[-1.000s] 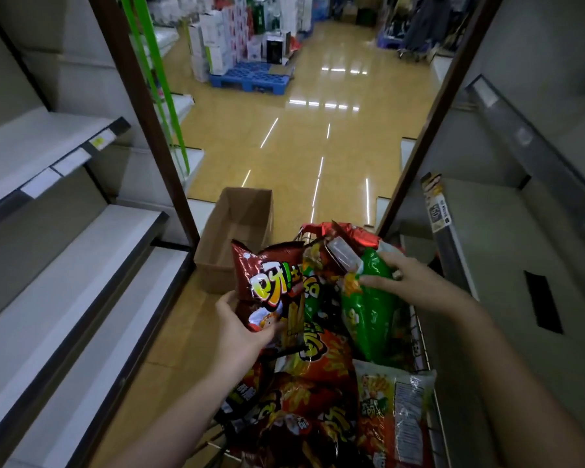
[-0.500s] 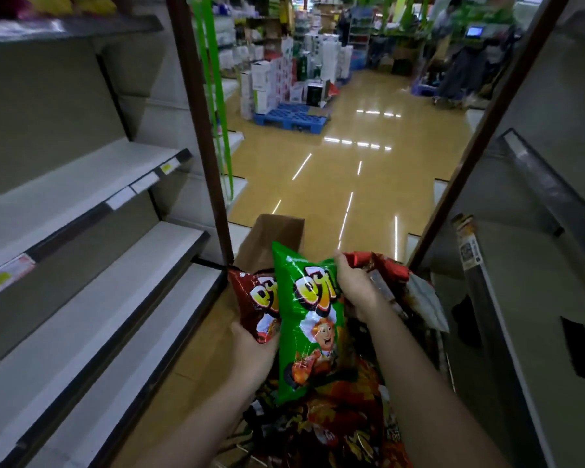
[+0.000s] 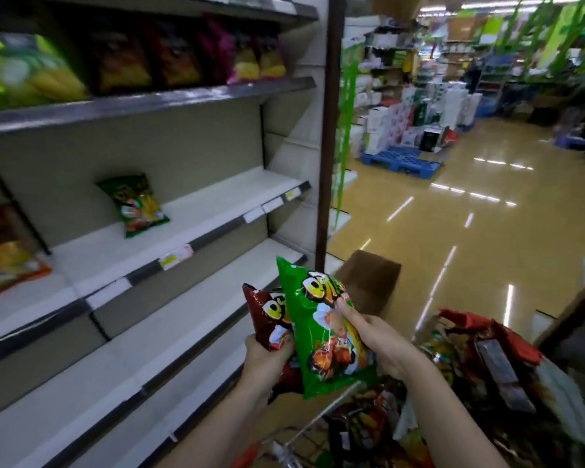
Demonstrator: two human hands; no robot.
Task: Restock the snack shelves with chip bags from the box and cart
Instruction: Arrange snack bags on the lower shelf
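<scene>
Change: green chip bag (image 3: 325,329) now up out of the cart (image 3: 487,383), view swung to the shelves (image 3: 190,228).
Hands: right hand (image 3: 374,336) pinches the green one, left hand (image 3: 267,358) grips the dark red chip bag (image 3: 267,319).
Meaning: both look ready to shelve.

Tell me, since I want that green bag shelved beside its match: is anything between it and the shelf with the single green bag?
Nothing visible. The green chip bag, in the right hand, faces bare white shelf right of the lone green bag.

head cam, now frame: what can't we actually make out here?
- Top-shelf bags: motion blur, brands unreadable.
- Dark red bag: mostly behind the green bag; the left hand covers its bottom.
- Cardboard box: contents hidden by its wall and the bags.
- Cart: cut by the bottom edge.
- Shelf price tags: too small.
</scene>
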